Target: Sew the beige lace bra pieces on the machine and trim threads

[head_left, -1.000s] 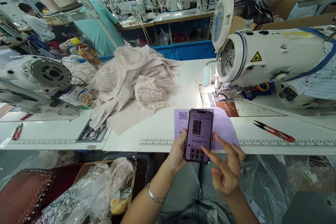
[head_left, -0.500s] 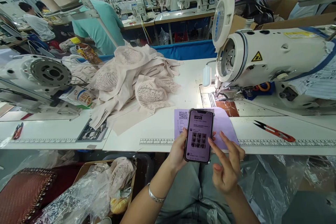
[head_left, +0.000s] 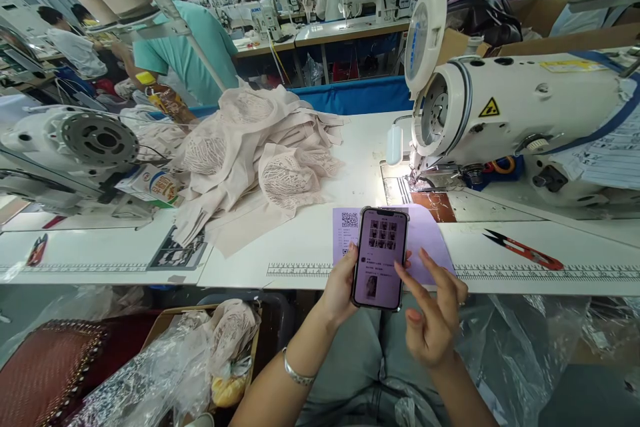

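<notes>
One white, ruler-marked worktable (head_left: 363,140) spans the sewing room's foreground. One black-edged rectangular smartphone (head_left: 379,260) is gripped by the left hand (head_left: 339,290); the right hand (head_left: 436,317), fingers parted, points at its screen. One red-handled metal snipper (head_left: 533,254) lies right of the fingers.

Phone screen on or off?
On: the phone in the left hand shows lit rows of thumbnails and text, with the right hand's index fingertip at the display.

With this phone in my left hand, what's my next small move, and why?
Perhaps a short upward swipe with your right hand: its index fingertip is at or just above the phone, whose lit page shows text and small pictures, and your left hand holds it.
</notes>
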`<state>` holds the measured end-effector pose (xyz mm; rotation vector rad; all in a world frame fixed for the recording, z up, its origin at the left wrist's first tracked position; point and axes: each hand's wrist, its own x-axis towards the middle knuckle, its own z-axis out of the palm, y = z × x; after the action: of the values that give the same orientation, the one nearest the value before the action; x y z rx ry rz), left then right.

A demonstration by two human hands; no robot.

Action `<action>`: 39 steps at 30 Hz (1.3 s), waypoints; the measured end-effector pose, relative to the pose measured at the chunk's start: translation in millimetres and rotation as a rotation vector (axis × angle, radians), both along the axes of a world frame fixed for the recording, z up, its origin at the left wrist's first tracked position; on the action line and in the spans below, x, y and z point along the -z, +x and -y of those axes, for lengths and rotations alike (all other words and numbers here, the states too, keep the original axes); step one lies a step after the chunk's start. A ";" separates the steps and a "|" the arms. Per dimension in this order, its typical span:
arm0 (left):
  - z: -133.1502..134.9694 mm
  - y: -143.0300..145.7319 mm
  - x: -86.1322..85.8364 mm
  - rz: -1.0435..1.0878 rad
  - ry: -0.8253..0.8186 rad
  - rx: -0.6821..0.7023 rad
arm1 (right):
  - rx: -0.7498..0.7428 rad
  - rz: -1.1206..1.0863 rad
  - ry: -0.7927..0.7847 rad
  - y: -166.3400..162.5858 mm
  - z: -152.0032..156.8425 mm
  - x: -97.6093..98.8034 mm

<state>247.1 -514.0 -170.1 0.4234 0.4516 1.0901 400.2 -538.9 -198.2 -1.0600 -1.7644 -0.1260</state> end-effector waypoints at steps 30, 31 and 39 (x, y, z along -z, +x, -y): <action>1.0 -1.5 -0.1 -0.014 0.023 0.012 | -0.088 -0.016 0.050 3.9 4.9 1.7; 1.1 -1.7 0.3 -0.010 0.026 0.013 | -0.089 -0.016 0.046 3.9 5.1 1.5; 0.7 -1.6 1.1 -0.002 0.014 0.016 | -0.059 -0.023 0.045 3.1 3.1 1.9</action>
<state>245.5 -514.7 -171.2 0.4395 0.4422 1.0778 403.3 -542.0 -200.1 -0.9723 -1.7628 -0.1158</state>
